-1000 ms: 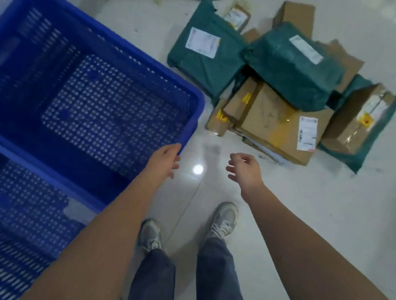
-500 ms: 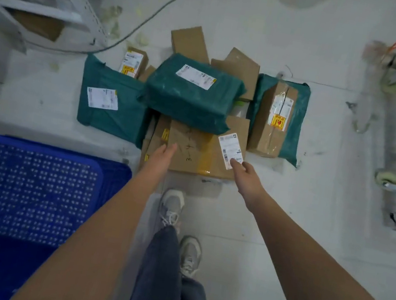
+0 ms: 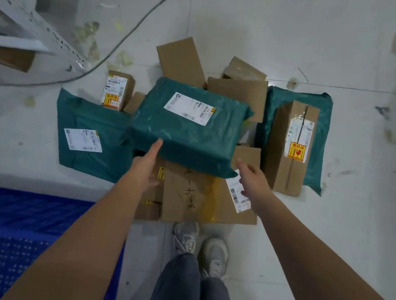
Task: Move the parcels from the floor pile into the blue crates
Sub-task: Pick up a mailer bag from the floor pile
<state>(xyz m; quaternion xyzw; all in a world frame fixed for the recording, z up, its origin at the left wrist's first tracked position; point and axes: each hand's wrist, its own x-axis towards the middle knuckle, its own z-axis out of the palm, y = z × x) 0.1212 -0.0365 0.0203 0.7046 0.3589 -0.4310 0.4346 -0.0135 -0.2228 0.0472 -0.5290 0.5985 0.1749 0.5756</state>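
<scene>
Fingers: left hand (image 3: 146, 164) outstretched, fingers straight, index tip at or touching the near edge of the green bagged parcel (image 3: 188, 124); nothing grasped. Right hand (image 3: 251, 182) likewise spread and released, holding nothing, just beside the parcel's lower right corner and above the labelled flat carton (image 3: 207, 198).

Target, by judgement: green bagged parcel, centre of frame, topmost on the floor pile, white label on its upper face. It lies directly ahead of both hands, its long axis running left to right across the frame, tilted slightly, so the hands bracket its near edge, one toward each end. Left hand is nearer; whether it has actual contact cannot be told for sure.

Underneath and around: flat carton below it at centre bottom; second green bag (image 3: 89, 137) at centre left; tall carton with fragile sticker (image 3: 290, 147) at right, on a third green bag; smaller cartons toward upper centre.

Destination: blue crate (image 3: 9, 223), lower left of frame, well apart from the pile, beside the left forearm.

Also: cable (image 3: 146, 15) across the floor, upper left; shoes at bottom centre.
</scene>
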